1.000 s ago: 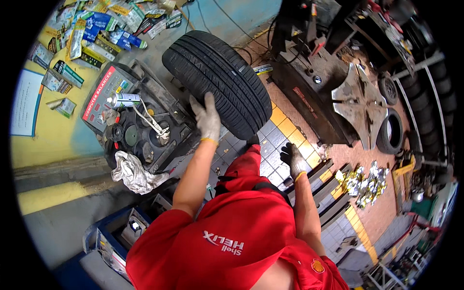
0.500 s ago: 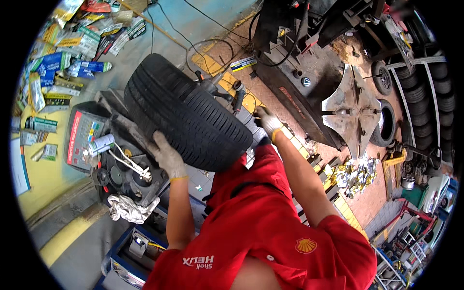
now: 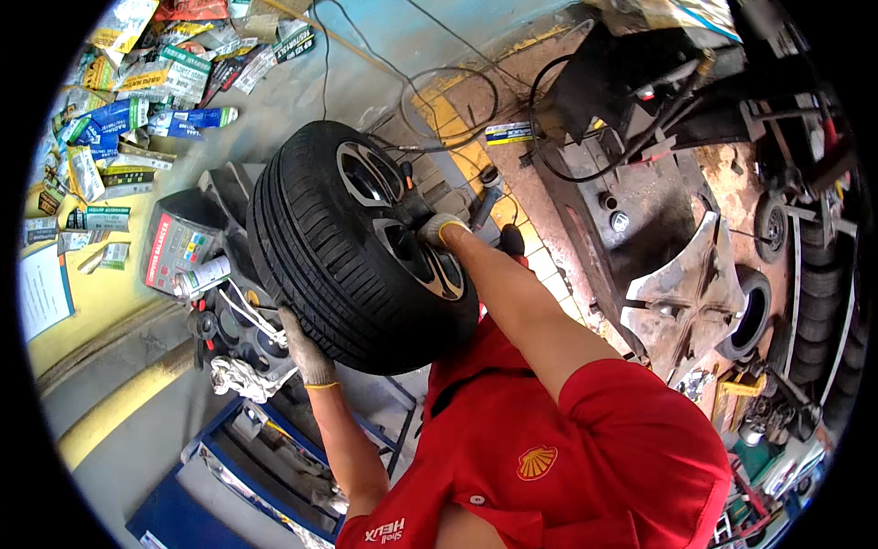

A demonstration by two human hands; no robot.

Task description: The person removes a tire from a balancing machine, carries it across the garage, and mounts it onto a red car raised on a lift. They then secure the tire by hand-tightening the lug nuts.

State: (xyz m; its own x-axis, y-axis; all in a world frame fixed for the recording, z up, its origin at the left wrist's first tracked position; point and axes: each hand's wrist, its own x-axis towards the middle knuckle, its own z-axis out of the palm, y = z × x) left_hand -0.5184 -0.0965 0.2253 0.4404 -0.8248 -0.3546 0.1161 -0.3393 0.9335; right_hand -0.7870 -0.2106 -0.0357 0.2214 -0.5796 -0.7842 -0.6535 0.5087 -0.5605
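A car wheel (image 3: 315,242) with a black tyre and a two-tone alloy rim (image 3: 439,270) fills the middle of the view, its rim facing right. My left hand (image 3: 309,352), in a pale glove, rests against the lower left of the tread with its fingers stretched along it. My gloved right hand (image 3: 444,231) reaches to the centre of the rim and looks closed there. What its fingers hold is hidden. A wheel balancer (image 3: 183,242) with a red and grey control panel stands left of the tyre. My forearm covers part of the rim.
A spray can (image 3: 203,276) and a white rag (image 3: 245,379) lie on the balancer. Below stands a blue-framed cart (image 3: 210,467). At right are a tyre changer (image 3: 681,293) and a loose tyre (image 3: 748,316). A black hose (image 3: 572,169) hangs at the upper right; paper labels (image 3: 105,128) cover the wall.
The wheel has turned in view, so its rim shows now. My right hand has moved from beyond the tyre's right edge to the rim's centre. My left hand stays low on the tread.
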